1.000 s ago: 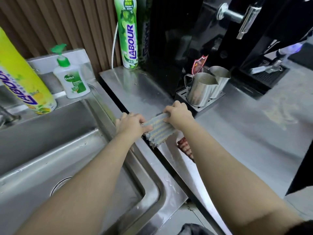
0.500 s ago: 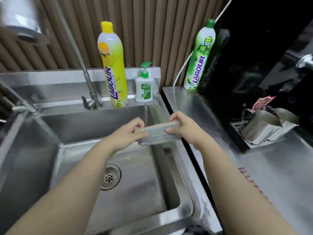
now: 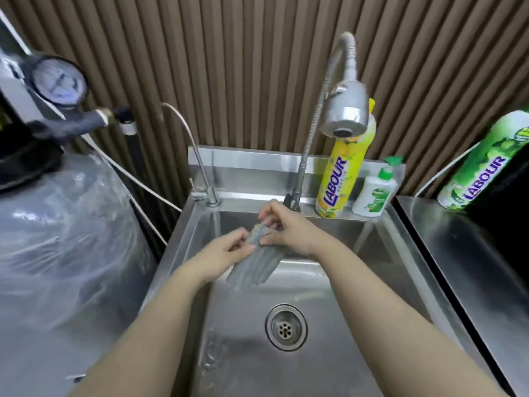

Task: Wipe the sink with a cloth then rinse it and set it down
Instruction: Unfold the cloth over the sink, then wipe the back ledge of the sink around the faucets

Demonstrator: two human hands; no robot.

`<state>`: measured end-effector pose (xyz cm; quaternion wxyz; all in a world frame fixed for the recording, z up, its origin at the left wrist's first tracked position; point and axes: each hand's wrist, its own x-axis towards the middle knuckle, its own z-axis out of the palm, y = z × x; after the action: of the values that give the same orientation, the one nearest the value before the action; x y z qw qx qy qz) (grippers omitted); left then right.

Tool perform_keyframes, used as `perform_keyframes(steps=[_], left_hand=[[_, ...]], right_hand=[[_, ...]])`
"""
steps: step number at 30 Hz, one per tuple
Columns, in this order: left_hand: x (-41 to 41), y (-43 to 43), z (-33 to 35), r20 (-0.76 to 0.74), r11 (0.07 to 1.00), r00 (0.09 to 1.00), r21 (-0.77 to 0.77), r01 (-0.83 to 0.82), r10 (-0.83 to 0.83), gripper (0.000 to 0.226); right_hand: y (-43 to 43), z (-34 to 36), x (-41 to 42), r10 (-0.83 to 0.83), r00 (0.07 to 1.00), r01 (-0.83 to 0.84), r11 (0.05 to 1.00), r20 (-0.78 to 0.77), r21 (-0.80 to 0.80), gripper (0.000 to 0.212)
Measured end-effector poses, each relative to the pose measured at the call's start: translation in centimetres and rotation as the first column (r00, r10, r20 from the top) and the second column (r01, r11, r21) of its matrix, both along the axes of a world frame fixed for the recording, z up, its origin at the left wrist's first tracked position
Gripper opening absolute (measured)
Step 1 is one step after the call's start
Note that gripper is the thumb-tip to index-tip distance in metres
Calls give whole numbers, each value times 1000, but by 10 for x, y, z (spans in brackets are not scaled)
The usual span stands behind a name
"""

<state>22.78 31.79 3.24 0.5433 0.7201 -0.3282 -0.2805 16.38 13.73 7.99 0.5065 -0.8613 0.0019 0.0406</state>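
Observation:
A striped grey cloth hangs down inside the steel sink, near its back wall. My left hand pinches the cloth's upper left corner. My right hand grips its top edge just to the right, and the two hands almost touch. The cloth is blurred and partly folded between the fingers. The drain lies below the hands on the sink floor. The spray faucet head hangs above and to the right of my hands; no water stream is visible.
A thin second tap stands at the sink's back left. A yellow detergent bottle and a white soap pump sit on the back ledge. A green bottle stands on the right counter. A wrapped tank fills the left side.
Both hands carried the cloth from the right counter leftward over the sink and down into it. The cloth now hangs lower, unfolding. The view turned left to the sink.

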Motion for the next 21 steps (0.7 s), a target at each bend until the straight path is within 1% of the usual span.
perform_keyframes(steps=[3,4,5,7,9,10,12,14,15,17,18,19,21], left_hand=[[28,10,-6,-73,994,996,-92,-66,60,9],[35,12,-7,-94,992,993,-104,-76,66,11],[41,13,-9,-117,991,991,-112,-71,58,11],[51,12,-13,-202,992,979,-110,-65,41,3],[61,6,-20,-281,990,957,-102,-97,65,8],[66,1,-23,-283,987,955,-96,-126,94,10],[78,-12,-33,-250,970,948,-85,-226,199,11],[92,-25,-43,-171,924,916,-59,-378,364,7],[101,-31,-48,-136,897,891,-40,-441,432,10],[117,-46,-53,-90,863,861,-17,-505,501,21],[126,-55,-55,-70,854,852,-7,-520,518,28],[134,-64,-54,-50,845,843,18,-535,535,31],[150,-84,-55,9,813,815,68,-578,579,21]], right_hand=[[4,-25,9,-102,986,118,987,-134,113,37],[7,-35,10,-133,978,160,972,-160,171,32],[11,-45,12,-178,971,211,952,-157,222,26],[19,-60,19,-278,951,307,894,-135,325,21],[27,-66,29,-360,922,385,828,-139,408,19],[29,-68,37,-408,902,427,802,-139,417,18],[31,-74,56,-513,850,520,784,-119,339,19],[33,-81,79,-595,802,593,783,-50,191,23],[33,-84,91,-630,777,626,770,-8,121,21],[31,-87,114,-683,727,684,729,70,18,12],[29,-86,125,-712,695,717,697,103,-16,9],[26,-87,137,-740,659,750,660,133,-43,7],[16,-90,157,-776,603,797,595,185,-104,8]])
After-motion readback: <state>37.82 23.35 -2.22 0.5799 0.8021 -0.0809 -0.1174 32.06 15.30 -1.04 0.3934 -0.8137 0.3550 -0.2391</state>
